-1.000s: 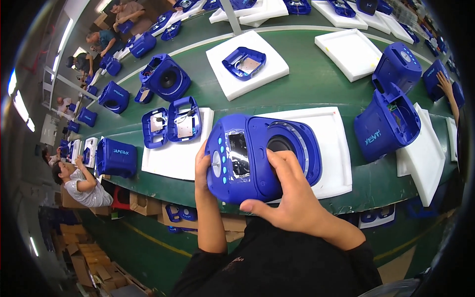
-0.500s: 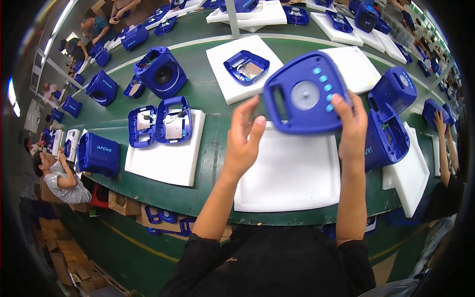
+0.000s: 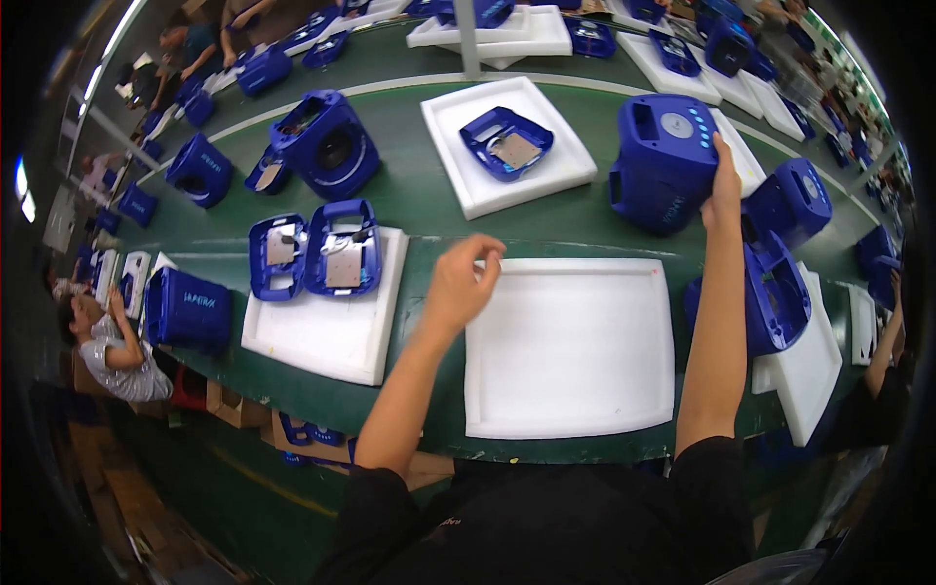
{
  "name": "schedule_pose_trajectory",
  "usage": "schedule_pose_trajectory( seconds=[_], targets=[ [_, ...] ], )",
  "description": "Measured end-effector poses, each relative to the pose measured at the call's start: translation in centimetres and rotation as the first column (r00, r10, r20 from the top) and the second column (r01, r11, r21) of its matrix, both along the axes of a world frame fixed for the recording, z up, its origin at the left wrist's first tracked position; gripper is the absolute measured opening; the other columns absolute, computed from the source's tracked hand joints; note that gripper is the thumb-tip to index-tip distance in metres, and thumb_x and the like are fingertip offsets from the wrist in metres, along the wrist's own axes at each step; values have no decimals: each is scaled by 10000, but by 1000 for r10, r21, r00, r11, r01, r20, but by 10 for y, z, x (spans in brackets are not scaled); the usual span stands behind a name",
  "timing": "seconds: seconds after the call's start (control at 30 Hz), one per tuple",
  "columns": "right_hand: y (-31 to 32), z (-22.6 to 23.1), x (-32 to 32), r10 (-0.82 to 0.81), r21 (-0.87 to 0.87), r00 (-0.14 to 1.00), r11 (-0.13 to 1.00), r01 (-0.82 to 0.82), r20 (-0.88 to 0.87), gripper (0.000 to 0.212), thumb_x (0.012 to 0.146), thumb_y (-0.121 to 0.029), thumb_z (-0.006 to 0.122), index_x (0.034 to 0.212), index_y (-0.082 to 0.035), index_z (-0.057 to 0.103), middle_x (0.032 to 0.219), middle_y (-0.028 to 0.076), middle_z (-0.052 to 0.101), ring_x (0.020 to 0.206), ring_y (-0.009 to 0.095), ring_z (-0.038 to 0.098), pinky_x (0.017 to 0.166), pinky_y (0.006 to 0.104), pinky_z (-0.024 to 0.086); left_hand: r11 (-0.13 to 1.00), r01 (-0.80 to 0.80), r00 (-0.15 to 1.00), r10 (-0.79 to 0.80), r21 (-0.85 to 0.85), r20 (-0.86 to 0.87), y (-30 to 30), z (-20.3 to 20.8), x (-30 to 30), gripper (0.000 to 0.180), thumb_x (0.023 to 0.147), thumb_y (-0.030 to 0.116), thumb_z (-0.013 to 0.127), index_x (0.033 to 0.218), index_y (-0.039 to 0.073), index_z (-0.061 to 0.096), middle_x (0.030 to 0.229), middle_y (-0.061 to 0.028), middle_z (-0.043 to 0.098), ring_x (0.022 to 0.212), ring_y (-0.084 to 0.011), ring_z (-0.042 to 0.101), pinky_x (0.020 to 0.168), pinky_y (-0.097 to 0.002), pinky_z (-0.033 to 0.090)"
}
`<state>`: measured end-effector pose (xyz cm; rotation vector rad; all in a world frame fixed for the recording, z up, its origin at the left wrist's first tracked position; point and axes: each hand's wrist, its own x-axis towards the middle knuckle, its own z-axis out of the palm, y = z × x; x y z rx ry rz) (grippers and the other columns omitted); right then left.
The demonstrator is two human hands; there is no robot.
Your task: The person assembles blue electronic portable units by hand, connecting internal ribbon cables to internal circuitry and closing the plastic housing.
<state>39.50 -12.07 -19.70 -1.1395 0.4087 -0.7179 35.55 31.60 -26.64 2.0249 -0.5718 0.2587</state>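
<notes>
My right hand (image 3: 723, 190) grips the right side of a blue speaker (image 3: 658, 166), fingers mostly hidden behind it. The speaker's top panel shows a round pale dial and a row of light-blue buttons; whether its base touches the bench is unclear. My left hand (image 3: 463, 285) hovers by the upper left corner of a bare white foam tray (image 3: 570, 346), fingers curled in, with nothing visible in them. Beyond it, a blue speaker shell half (image 3: 505, 143) with a tan plate lies on another foam tray (image 3: 468, 200).
To the left, two open shell halves (image 3: 341, 255) with plates lie on a foam tray (image 3: 312, 336). Several blue speakers (image 3: 327, 146) stand on the green bench (image 3: 419, 322). At right, an opened speaker (image 3: 775, 297) stands by tilted foam (image 3: 804, 361). A co-worker (image 3: 122, 346) is at the left.
The speaker has gone from tilted above the foam tray to upright, farther right, with my right hand still on it. My left hand has drawn down and its fingers have curled.
</notes>
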Motion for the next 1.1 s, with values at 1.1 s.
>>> schedule_pose_trajectory(
  seconds=[1.1],
  targets=[
    [45,6,-291,-531,-995,846,102,13,-43,539,812,-227,962,1255,-44,717,1251,118,682,1230,346,584,1141,474,352,806,58,852,-347,589,391,-26,52,218,487,758,88,872,1184,17,649,1293,-214,637,1306,-422,587,1092,-462,512]
  ],
)
